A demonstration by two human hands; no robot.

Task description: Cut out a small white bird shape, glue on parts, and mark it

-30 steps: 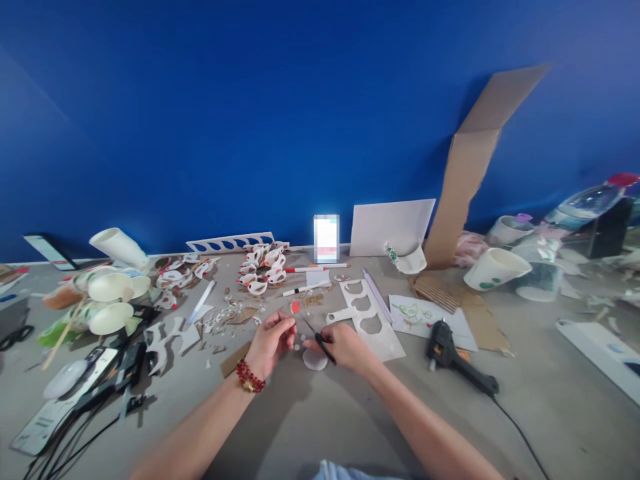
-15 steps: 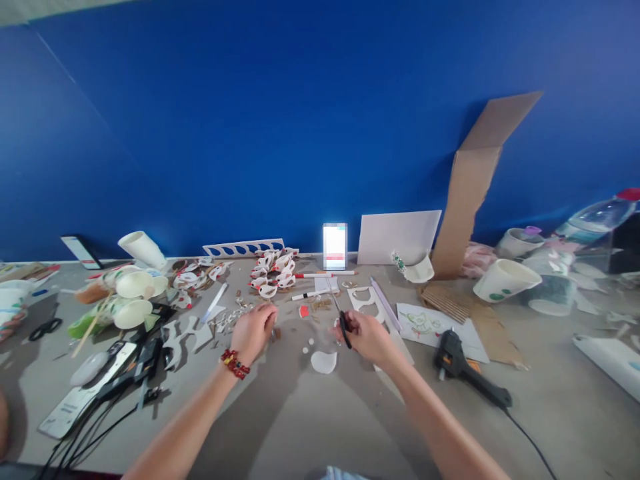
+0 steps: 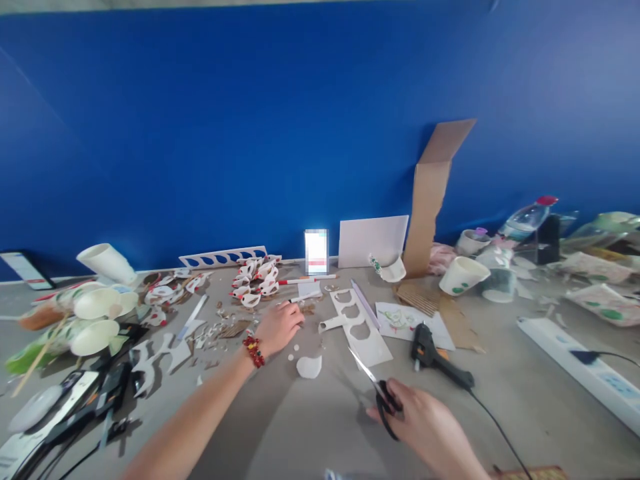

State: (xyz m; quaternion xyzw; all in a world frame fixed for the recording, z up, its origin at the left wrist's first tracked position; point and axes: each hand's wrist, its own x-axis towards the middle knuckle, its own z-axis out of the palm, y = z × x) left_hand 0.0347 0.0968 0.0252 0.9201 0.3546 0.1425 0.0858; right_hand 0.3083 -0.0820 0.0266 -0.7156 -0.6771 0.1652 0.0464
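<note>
My right hand (image 3: 425, 417) holds black-handled scissors (image 3: 386, 400) above the near table, blades pointing away and to the left. My left hand (image 3: 280, 328), with a red bead bracelet at its wrist, reaches over the table beside a black-capped marker (image 3: 306, 297). Its fingers are curled and closed, and their tips hide whatever lies under them. A rounded white cutout (image 3: 309, 367) lies between my hands, with small white dots (image 3: 293, 352) near it. Beyond the scissors is a white sheet with cut-out holes (image 3: 377, 350).
Small red-and-white bird shapes (image 3: 256, 275) are piled at the back. A black glue gun (image 3: 440, 360) with a cord and a white power strip (image 3: 580, 363) lie right. Paper cups (image 3: 103, 263), scraps and cables crowd the left. Cardboard (image 3: 425, 207) leans on the blue wall.
My right hand has drawn back toward me and rightward with the scissors. My left hand has moved right, covering where the red piece lay. The view has turned right.
</note>
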